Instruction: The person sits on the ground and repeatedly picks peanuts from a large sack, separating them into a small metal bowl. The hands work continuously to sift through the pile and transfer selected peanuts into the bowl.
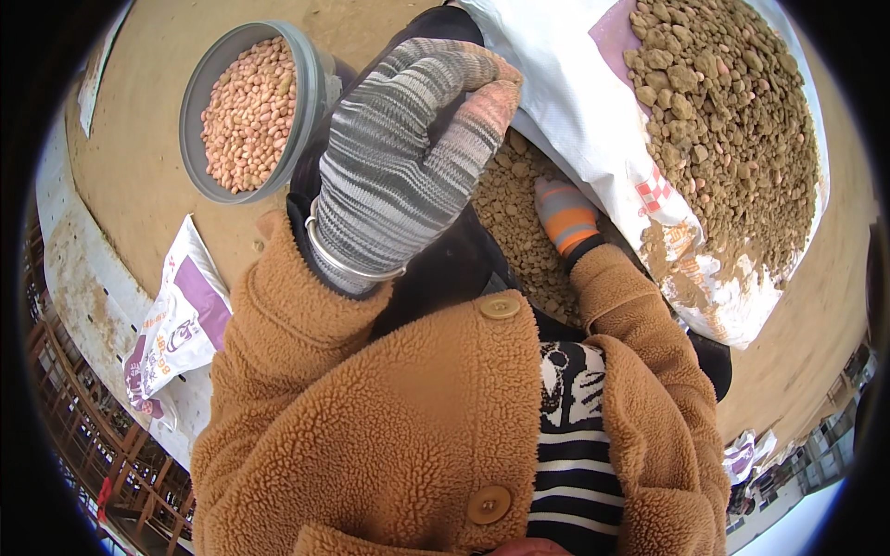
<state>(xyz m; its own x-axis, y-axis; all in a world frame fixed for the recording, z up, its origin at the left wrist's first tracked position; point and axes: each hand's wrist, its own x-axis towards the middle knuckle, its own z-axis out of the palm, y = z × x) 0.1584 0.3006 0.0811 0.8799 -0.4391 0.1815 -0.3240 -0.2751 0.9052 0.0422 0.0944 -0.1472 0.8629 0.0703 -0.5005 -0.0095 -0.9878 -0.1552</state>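
Note:
My left hand (400, 160), in a grey striped knit glove with a metal bangle at the wrist, hangs over my dark-trousered lap. Its thumb and fingertips meet, stained pinkish; whether something is inside is hidden. My right hand (564, 212), in a grey and orange glove, reaches down onto a heap of crumbly soil clods (525, 222). Its fingertips lie near the edge of a white woven sack (577, 90) and are partly hidden. On that sack is a pile of soil clods (730, 132) with scattered pink peanut kernels. A plastic bucket (191, 132) of shelled peanuts (250, 115) stands beyond my left wrist.
A white and purple printed sack (184, 320) lies on the left, partly over a pale perforated strip (83, 257). Rusty metal framework (90, 424) shows beyond it. Another crumpled sack (744, 452) is at the lower right, on the tan ground (786, 361).

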